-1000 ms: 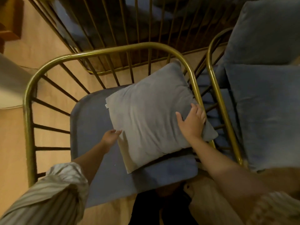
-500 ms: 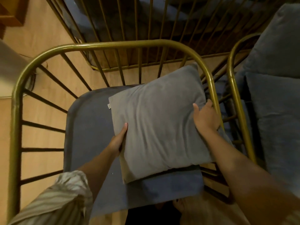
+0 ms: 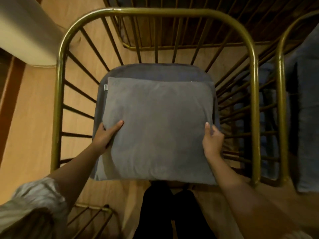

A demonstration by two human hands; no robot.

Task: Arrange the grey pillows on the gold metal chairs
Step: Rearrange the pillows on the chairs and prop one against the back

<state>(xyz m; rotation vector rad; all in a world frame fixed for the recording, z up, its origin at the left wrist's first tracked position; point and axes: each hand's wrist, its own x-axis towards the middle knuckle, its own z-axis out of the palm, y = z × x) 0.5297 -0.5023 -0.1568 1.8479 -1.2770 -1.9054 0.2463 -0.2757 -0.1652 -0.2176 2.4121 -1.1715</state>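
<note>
A grey square pillow (image 3: 158,128) lies flat and squared on the seat cushion (image 3: 155,71) of a gold metal chair (image 3: 155,12), covering most of it. My left hand (image 3: 105,135) grips the pillow's left edge, thumb on top. My right hand (image 3: 213,139) grips the right edge, fingers curled around it. A second gold chair (image 3: 280,83) stands at the right with grey cushions (image 3: 307,118) on it.
The gold rail and its spokes ring the seat on three sides. A cream-coloured object (image 3: 29,31) stands at the upper left on the wooden floor (image 3: 34,118). More gold bars (image 3: 96,214) show at the bottom left. My dark trouser legs (image 3: 172,213) are below the seat.
The pillow has turned from tilted against the right rail to flat and square on the seat. Both hands shifted to grip its side edges. The view moved to directly above the chair.
</note>
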